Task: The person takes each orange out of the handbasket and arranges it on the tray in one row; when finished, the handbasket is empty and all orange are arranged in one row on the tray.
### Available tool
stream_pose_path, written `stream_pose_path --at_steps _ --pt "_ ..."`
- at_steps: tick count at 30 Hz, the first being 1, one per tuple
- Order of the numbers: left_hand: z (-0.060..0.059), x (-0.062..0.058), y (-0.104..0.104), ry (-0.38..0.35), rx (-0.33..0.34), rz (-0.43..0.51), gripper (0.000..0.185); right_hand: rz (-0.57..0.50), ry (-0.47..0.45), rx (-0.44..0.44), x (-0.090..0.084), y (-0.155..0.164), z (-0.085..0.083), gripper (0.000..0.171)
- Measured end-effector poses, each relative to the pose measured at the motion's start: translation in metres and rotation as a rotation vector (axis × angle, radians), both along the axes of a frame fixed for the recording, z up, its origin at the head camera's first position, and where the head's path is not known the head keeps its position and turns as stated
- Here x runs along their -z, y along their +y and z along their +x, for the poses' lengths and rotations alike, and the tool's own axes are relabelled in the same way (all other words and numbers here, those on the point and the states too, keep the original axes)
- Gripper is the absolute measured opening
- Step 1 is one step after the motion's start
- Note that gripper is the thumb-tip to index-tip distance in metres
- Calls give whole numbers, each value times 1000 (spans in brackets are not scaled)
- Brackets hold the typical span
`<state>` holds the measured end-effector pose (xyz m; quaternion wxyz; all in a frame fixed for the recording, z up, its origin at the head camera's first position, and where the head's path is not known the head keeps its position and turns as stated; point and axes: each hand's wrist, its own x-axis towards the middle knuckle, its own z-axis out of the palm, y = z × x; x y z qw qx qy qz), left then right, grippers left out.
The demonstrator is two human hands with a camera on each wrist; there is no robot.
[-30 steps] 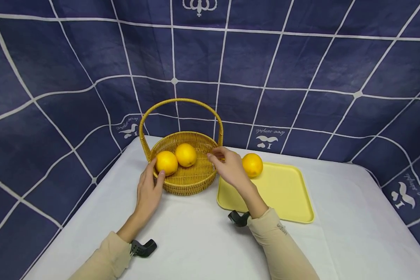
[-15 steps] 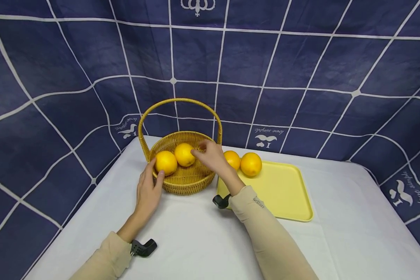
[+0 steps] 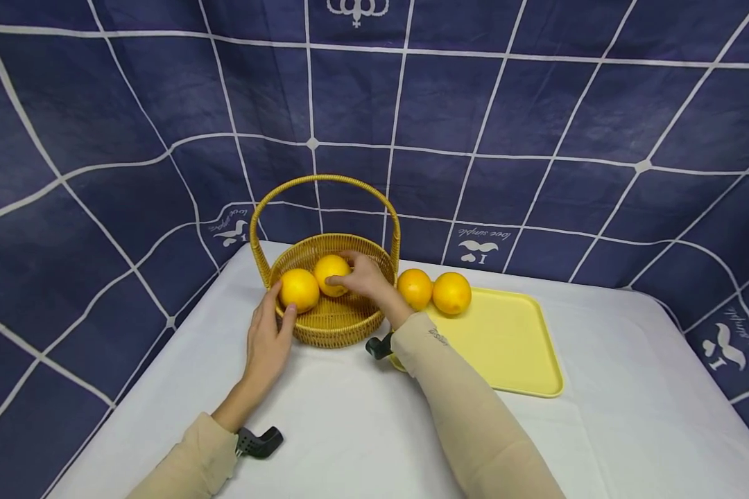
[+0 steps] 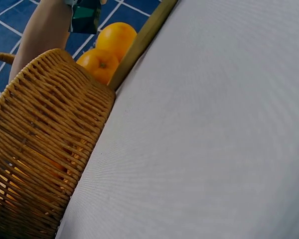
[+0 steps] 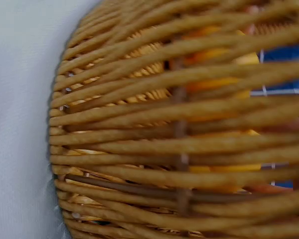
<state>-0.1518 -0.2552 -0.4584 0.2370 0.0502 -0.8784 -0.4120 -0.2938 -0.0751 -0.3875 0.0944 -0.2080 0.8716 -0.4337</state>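
Observation:
A round wicker basket (image 3: 333, 337) with a tall hoop handle stands on the white table with two oranges inside. My left hand (image 3: 267, 346) reaches over its near left rim and holds the left orange (image 3: 299, 290) between thumb and fingers. From the right side, my right hand (image 3: 366, 278) grips the other orange (image 3: 329, 269), thumb in front and fingers behind. In the left wrist view the basket's woven wall (image 4: 50, 119) hides most of what lies inside. The right wrist view is filled by the weave (image 5: 139, 144), with orange skin showing through the gaps.
A yellow rectangular tray (image 3: 505, 346) lies right of the basket. On its far left part two more oranges, a left one (image 3: 415, 288) and a right one (image 3: 452, 293), sit side by side. Behind the table hangs a dark blue cloth (image 3: 537, 118) with white lines.
My right hand has moved left from the basket's right rim, reaching in and taking hold of the right orange there. My left hand stays on its orange.

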Motion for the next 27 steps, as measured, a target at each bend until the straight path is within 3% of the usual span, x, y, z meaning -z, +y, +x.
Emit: stream_pose_path --at_steps 7,14,27 --pt "-1 -2 0 13 2 -2 58 37 54 -16 3 -6 -3 80" --pt "0 -1 0 8 -5 3 57 66 125 71 -2 -1 -1 79" --pt "1 1 2 17 -19 -16 57 -56 238 47 -25 35 31 76"
